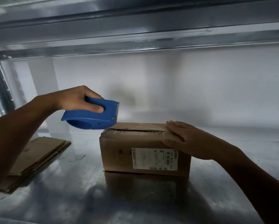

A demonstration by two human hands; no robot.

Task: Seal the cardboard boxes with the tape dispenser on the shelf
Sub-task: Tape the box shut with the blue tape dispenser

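1. The shiny grey metal shelf deck (70,183) carries the brown rectangular cardboard box (119,152), which I take as my landmark; the deck spreads out on every side of it.
2. The grey metal underside of the next shelf level (135,29) runs across well above the box.
3. The box itself stands upright, flaps folded down, with a dark seam (135,130) running along its top.
4. A flat stack of folded brown cardboard sheets (38,154) lies on the deck to the left of the box, apart from it.
5. The blue plastic hand-held tape dispenser (90,118) sits at the box's upper left corner, toothed end over the left end of the seam. I cannot tell whether it touches the cardboard.
6. My view shows the left hand (77,99) gripping the dispenser from above, with a finger curled through its handle opening.
7. The right hand (182,136) lies flat with straight fingers on the right end of the box top, thumb down over the front edge.
8. A white printed shipping label (153,158) is stuck on the front face of the box, just below the right hand.
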